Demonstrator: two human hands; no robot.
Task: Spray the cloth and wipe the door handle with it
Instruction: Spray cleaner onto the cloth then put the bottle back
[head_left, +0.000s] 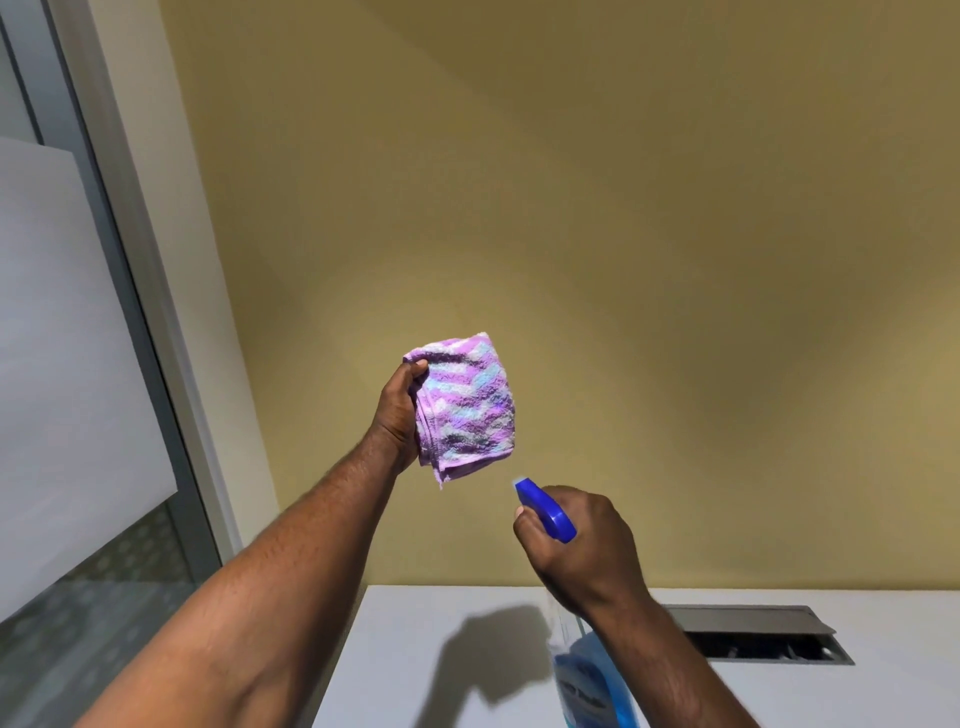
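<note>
My left hand (397, 413) holds up a folded purple, white and light-blue cloth (467, 408) in front of the yellow wall. The thumb pinches its top left corner and its flat face is turned to the right. Below and to the right, my right hand (576, 545) grips a spray bottle (592, 680) of blue liquid. Its dark blue nozzle (543, 506) points up and left at the cloth's lower edge, a short gap away. A finger lies along the trigger side. No door handle is in view.
A white table top (441, 665) lies below the hands, with an open grey cable hatch (758, 634) at the right. A grey-framed glass door or panel (78, 364) with a frosted sheet runs down the left side. The yellow wall (623, 208) fills the background.
</note>
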